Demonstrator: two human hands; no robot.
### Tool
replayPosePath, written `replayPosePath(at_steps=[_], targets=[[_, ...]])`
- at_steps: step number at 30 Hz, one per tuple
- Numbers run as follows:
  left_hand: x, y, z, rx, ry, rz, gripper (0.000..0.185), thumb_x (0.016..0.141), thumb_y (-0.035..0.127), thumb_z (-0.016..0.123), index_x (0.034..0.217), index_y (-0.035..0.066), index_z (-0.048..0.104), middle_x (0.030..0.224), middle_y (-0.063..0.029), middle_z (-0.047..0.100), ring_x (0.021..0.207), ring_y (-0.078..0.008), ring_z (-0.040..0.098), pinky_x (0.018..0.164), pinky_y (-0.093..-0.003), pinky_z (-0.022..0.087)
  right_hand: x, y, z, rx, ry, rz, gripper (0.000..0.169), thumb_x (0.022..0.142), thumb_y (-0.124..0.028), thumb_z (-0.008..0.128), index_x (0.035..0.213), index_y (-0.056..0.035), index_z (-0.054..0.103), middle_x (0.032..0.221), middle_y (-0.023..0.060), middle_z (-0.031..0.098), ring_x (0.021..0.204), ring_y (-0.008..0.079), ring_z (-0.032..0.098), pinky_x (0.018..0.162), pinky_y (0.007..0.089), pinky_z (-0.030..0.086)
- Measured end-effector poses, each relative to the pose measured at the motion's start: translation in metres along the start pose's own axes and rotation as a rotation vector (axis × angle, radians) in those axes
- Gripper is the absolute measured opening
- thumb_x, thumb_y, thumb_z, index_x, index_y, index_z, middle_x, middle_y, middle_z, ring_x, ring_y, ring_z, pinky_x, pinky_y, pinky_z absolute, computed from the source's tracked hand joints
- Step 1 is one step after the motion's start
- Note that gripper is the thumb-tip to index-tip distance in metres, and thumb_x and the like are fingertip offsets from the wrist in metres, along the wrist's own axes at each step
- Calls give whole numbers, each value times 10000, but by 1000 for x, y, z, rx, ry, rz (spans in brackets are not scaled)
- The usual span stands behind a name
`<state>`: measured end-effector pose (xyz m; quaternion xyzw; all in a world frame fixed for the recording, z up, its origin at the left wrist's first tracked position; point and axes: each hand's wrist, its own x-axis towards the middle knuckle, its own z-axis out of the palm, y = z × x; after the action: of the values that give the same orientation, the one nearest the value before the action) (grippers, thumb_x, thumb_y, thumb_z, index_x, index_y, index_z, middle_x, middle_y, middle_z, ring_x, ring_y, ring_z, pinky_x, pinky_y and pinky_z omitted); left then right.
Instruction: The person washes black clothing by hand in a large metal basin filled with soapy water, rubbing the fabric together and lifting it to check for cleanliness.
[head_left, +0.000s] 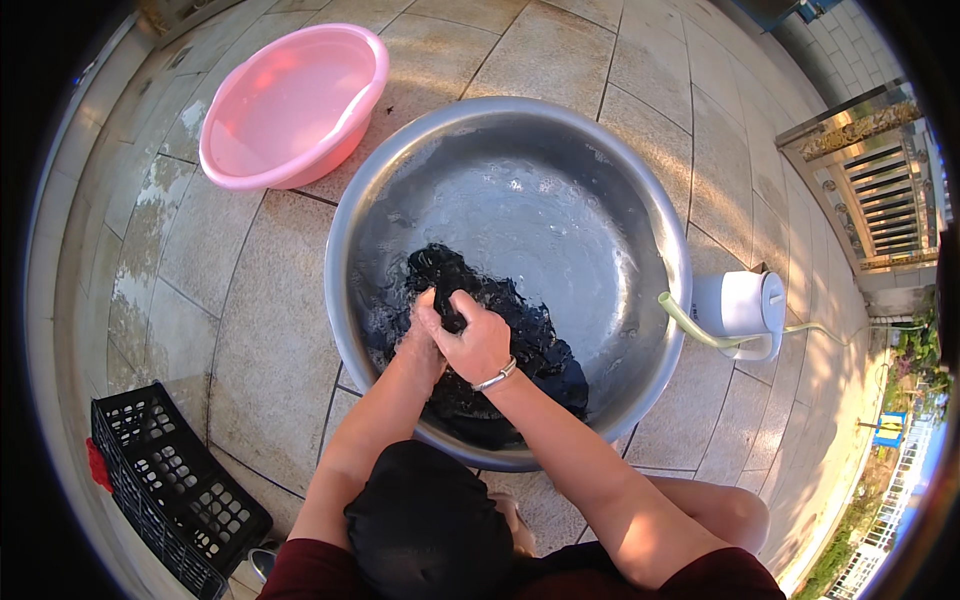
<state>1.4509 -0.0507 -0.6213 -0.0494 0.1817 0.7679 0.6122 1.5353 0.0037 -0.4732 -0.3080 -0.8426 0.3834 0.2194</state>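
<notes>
Inside a large round metal basin (517, 105) that holds water, a dark wet cloth or garment (536, 330) lies bunched along the near left side, partly under water. My left hand (424, 337) and my right hand (480, 341) meet above it, each closed on a raised fold of the cloth. The fold sticks up between my thumbs. A metal bangle circles my right wrist. Parts of my left fingers are hidden behind the cloth and my right hand.
A pink plastic basin (292, 176) with water stands on the stone paving, upper left. A black plastic crate (176, 480) is at the lower left. Right of the metal basin stands a white container (735, 300); a pale green hose (694, 324) reaches over the rim.
</notes>
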Motion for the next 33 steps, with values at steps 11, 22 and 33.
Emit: replayPosePath(at_steps=[11,22,33], targets=[[-3,-6,89,515,747,68,339,838,118,444,1158,52,357,1058,-73,501,961,-226,494,808,-384,391,44,141,-49,-349,-35,407,391,812,-457,419,972,-113,513,923,167,576,887,337,536,747,399,412],[-10,-3,93,152,484,-132,321,812,246,511,1076,65,484,1043,-66,536,920,-226,519,824,-356,406,31,143,-39,-21,40,342,381,797,-332,508,1064,-66,455,983,151,530,943,278,495,806,358,392],[-4,-14,77,230,453,24,256,848,302,392,934,91,508,851,-64,548,764,-193,530,647,-351,442,11,37,-3,-67,151,-86,263,739,-269,611,665,-48,489,558,129,496,506,297,498,457,338,390]])
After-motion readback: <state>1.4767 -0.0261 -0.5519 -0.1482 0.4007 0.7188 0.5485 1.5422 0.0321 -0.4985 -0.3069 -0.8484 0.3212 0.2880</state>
